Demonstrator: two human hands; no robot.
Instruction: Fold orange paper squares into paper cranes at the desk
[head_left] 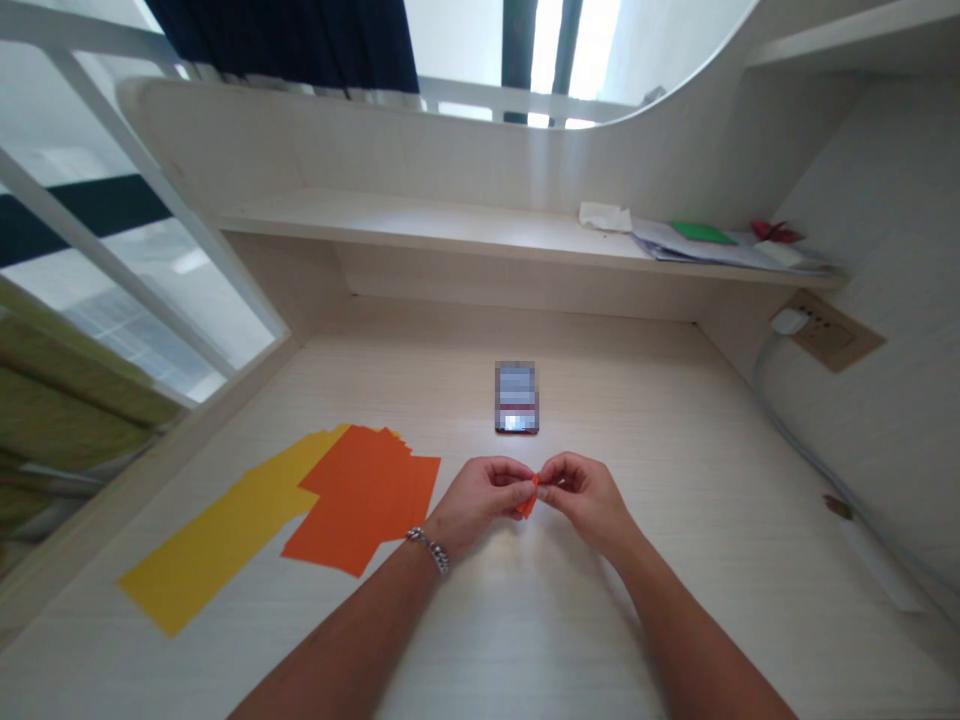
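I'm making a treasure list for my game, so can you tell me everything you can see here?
folded orange paper: one, orange, pinched between both hands
orange paper sheets: several, orange, on the desk left of the hands
yellow paper sheets: some, yellow, partly under the orange sheets
phone: one, dark with blurred screen, on the desk
shelf: one, cream, above the desk
paper stack: one, white, on the shelf
green paper: one, green, on the paper stack
wall socket: one, tan, right wall
left hand: one, holding the paper
chain bracelet: one, silver, left wrist
right hand: one, holding the paper
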